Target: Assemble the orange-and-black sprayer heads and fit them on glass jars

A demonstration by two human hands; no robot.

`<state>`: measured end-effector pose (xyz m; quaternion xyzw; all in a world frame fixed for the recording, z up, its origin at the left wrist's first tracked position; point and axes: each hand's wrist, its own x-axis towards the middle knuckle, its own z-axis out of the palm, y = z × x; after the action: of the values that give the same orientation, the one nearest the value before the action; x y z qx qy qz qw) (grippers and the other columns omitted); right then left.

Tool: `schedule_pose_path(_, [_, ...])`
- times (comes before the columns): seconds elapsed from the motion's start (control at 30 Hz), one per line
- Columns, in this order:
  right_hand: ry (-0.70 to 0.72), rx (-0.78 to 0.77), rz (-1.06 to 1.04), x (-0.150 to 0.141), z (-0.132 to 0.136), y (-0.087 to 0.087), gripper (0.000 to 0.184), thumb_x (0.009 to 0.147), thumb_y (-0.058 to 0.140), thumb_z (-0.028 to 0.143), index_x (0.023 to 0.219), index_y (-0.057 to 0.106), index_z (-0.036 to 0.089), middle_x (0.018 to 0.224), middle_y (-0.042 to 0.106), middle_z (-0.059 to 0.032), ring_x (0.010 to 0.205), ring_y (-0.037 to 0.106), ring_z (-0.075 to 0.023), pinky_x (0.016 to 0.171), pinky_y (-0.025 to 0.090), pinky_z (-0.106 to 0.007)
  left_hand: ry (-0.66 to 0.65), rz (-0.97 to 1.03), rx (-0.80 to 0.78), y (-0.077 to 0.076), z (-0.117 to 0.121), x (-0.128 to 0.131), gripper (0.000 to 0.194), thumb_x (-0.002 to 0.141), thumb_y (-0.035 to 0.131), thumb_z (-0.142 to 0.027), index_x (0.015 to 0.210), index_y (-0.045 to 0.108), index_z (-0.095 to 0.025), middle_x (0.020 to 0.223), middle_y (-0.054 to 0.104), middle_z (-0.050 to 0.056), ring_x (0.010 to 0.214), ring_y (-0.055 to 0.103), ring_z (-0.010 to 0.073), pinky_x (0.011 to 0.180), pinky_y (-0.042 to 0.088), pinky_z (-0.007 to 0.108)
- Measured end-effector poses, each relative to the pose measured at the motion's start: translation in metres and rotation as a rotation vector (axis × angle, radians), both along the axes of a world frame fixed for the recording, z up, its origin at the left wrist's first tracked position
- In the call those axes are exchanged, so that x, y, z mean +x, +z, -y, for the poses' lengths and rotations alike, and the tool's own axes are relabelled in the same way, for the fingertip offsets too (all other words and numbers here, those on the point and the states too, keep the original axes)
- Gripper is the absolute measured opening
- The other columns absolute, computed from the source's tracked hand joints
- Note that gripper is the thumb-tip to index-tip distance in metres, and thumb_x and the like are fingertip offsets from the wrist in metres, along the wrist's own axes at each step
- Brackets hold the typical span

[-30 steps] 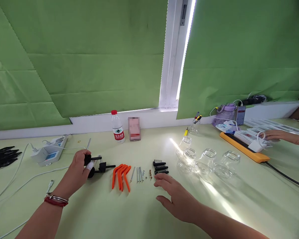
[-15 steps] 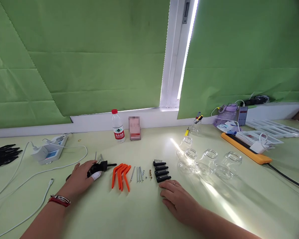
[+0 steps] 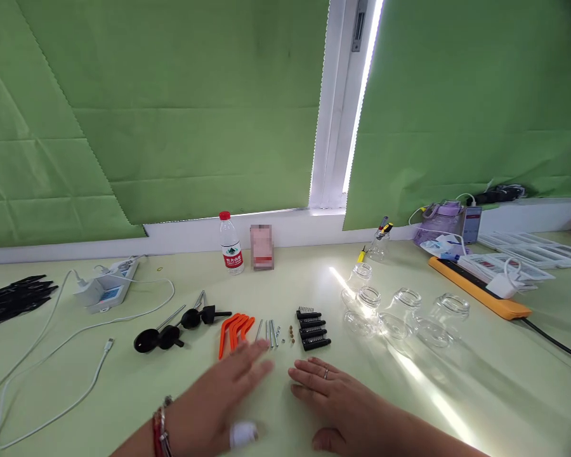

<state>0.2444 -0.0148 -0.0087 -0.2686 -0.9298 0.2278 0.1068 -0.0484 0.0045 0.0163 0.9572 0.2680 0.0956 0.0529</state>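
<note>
My left hand (image 3: pixel 223 400) hovers, a little blurred, just in front of the bent orange handles (image 3: pixel 235 330), fingers stretched out and a white wrap on its thumb. Nothing is in it. My right hand (image 3: pixel 330 393) lies palm down with fingers extended, below a stack of black plastic pieces with springs (image 3: pixel 313 329). Between the orange handles and the black pieces lie several metal rods (image 3: pixel 271 332), small nuts (image 3: pixel 278 331) and tiny brown beads (image 3: pixel 292 334). Left of them, several black round-ended parts with metal stems (image 3: pixel 169 334) rest on the table.
Several clear glass jars (image 3: pixel 402 314) stand at right, with an orange power strip (image 3: pixel 478 289) beyond. A water bottle (image 3: pixel 231 244) and pink box (image 3: pixel 262 247) stand at the back. White cables (image 3: pixel 95 374) cross the left side near a white power strip (image 3: pixel 107 285).
My left hand has come away from the black stemmed parts and moved right, in front of the orange handles. My right hand has drawn slightly back from the black pieces, fingers straighter.
</note>
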Motion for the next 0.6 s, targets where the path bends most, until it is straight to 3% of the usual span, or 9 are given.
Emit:
schedule_pose_path(0.07, [0.069, -0.03, 0.002, -0.002, 0.002, 0.004, 0.071, 0.086, 0.049, 0.049, 0.144, 0.027, 0.014, 0.148, 0.028, -0.0146, 0.138, 0.022, -0.0271, 0.115, 0.016, -0.043, -0.198, -0.062, -0.085, -0.001, 0.016, 0.019, 0.078, 0.085, 0.044, -0.056, 0.147, 0.013, -0.021, 0.152, 0.017, 0.013, 0.138, 0.021, 0.0285, 0.111, 0.024, 0.044])
schedule_pose_path(0.17, [0.087, -0.014, -0.014, -0.003, 0.004, 0.005, 0.074, 0.086, 0.05, 0.047, 0.145, 0.022, 0.014, 0.149, 0.024, -0.0145, 0.138, 0.02, -0.0262, 0.115, 0.016, -0.042, -0.325, -0.085, -0.13, -0.006, 0.025, 0.032, 0.067, 0.09, 0.038, -0.051, 0.146, 0.015, -0.023, 0.151, 0.019, 0.011, 0.138, 0.021, 0.0272, 0.112, 0.021, 0.044])
schedule_pose_path(0.5, [0.101, 0.057, -0.017, 0.0, 0.003, -0.002, 0.077, 0.085, 0.049, 0.054, 0.145, 0.022, 0.015, 0.149, 0.022, -0.0144, 0.138, 0.018, -0.0269, 0.115, 0.014, -0.044, -0.359, -0.071, -0.183, -0.009, 0.023, 0.032, 0.066, 0.09, 0.037, -0.049, 0.147, 0.013, -0.026, 0.151, 0.016, 0.01, 0.139, 0.015, 0.027, 0.113, 0.014, 0.047])
schedule_pose_path(0.6, [0.108, 0.045, -0.005, 0.0, 0.002, -0.002, 0.079, 0.085, 0.049, 0.054, 0.146, 0.02, 0.013, 0.149, 0.02, -0.0151, 0.139, 0.015, -0.0272, 0.115, 0.012, -0.044, -0.349, -0.076, -0.217, -0.006, 0.023, 0.033, 0.056, 0.094, 0.031, -0.04, 0.146, 0.014, -0.028, 0.151, 0.016, 0.008, 0.138, 0.015, 0.0261, 0.113, 0.014, 0.047])
